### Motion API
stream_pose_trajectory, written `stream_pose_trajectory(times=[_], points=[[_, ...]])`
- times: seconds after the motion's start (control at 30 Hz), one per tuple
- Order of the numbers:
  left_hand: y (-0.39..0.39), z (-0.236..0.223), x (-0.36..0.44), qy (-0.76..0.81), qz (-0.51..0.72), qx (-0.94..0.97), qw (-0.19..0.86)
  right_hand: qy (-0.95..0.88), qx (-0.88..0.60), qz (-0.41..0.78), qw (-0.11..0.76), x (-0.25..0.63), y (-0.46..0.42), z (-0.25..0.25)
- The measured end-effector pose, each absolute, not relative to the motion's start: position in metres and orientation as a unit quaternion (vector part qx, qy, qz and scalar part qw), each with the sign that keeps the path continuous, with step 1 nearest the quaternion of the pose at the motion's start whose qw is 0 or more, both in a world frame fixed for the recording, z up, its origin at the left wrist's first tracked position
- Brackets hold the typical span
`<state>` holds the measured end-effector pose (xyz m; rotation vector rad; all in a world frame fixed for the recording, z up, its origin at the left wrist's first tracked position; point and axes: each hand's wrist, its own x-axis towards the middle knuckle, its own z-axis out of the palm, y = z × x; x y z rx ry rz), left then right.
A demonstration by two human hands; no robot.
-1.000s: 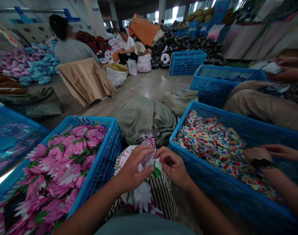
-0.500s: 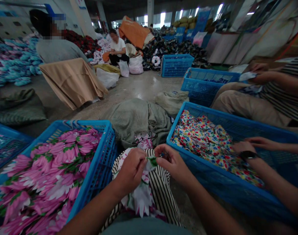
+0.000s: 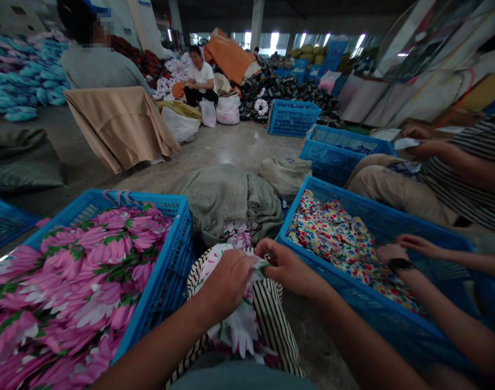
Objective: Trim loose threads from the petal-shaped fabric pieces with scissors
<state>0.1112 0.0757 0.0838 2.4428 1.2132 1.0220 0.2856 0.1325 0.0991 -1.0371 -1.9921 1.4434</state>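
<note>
My left hand [image 3: 226,284] and my right hand [image 3: 285,266] meet over my lap, both pinched on a white floral fabric piece [image 3: 239,325] with pink petals and green leaves. The piece hangs down over a black-and-white striped cloth [image 3: 271,319] on my knees. To the left stands a blue crate [image 3: 166,281] full of pink flower-print pieces [image 3: 80,281]. On the right is a second blue crate [image 3: 353,303] with multicoloured dotted pieces [image 3: 332,233].
A co-worker's hands [image 3: 397,252], one wrist with a dark watch, reach into the right crate. Another seated person in a striped top [image 3: 470,179] is at the far right. Grey-green sacks [image 3: 226,195] lie ahead; more blue crates, fabric piles and seated people fill the floor behind.
Both my hands have bunched the floral piece tighter and shifted slightly right. The view has tilted, bringing the pink-flower crate closer.
</note>
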Motion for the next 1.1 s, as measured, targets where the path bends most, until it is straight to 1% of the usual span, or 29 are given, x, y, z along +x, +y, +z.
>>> stream_pose_trajectory(times=[0.1, 0.17, 0.23, 0.3, 0.37, 0.43, 0.5, 0.57, 0.63, 0.7, 0.8, 0.9, 0.93, 1.0, 1.07, 1.1], points=[[0.072, 0.098, 0.110, 0.446, 0.367, 0.795, 0.185, -0.669, -0.361, 0.610, 0.224, 0.290, 0.129, 0.106], [0.071, 0.104, 0.111, 0.477, 0.415, 0.734, 0.248, -0.640, -0.341, 0.638, 0.260, 0.290, 0.125, 0.107], [0.072, 0.108, 0.113, 0.504, 0.455, 0.659, 0.325, -0.622, -0.329, 0.642, 0.305, 0.287, 0.121, 0.106], [0.074, 0.109, 0.115, 0.517, 0.472, 0.593, 0.398, -0.614, -0.350, 0.620, 0.341, 0.281, 0.118, 0.103], [0.075, 0.108, 0.116, 0.517, 0.485, 0.549, 0.442, -0.592, -0.384, 0.598, 0.380, 0.275, 0.116, 0.099], [0.076, 0.106, 0.118, 0.508, 0.502, 0.508, 0.481, -0.548, -0.400, 0.603, 0.419, 0.271, 0.116, 0.096], [0.075, 0.105, 0.118, 0.486, 0.506, 0.455, 0.548, -0.507, -0.394, 0.637, 0.426, 0.271, 0.117, 0.095], [0.074, 0.105, 0.119, 0.459, 0.486, 0.395, 0.630, -0.483, -0.384, 0.669, 0.414, 0.273, 0.116, 0.093], [0.074, 0.105, 0.119, 0.449, 0.469, 0.352, 0.674, -0.478, -0.376, 0.684, 0.402, 0.276, 0.116, 0.093], [0.073, 0.105, 0.118, 0.461, 0.473, 0.342, 0.668, -0.489, -0.369, 0.686, 0.392, 0.277, 0.115, 0.092], [0.074, 0.104, 0.115, 0.508, 0.498, 0.397, 0.579, -0.550, -0.367, 0.654, 0.366, 0.275, 0.112, 0.092], [0.074, 0.101, 0.116, 0.539, 0.542, 0.450, 0.462, -0.667, -0.377, 0.530, 0.364, 0.267, 0.104, 0.089], [0.073, 0.099, 0.118, 0.538, 0.559, 0.443, 0.449, -0.708, -0.375, 0.473, 0.366, 0.264, 0.101, 0.086], [0.071, 0.094, 0.122, 0.530, 0.585, 0.399, 0.468, -0.771, -0.365, 0.376, 0.362, 0.258, 0.095, 0.081], [0.070, 0.089, 0.123, 0.532, 0.594, 0.381, 0.467, -0.793, -0.354, 0.347, 0.355, 0.256, 0.093, 0.078], [0.069, 0.088, 0.121, 0.542, 0.596, 0.404, 0.434, -0.787, -0.352, 0.368, 0.350, 0.256, 0.093, 0.078]])
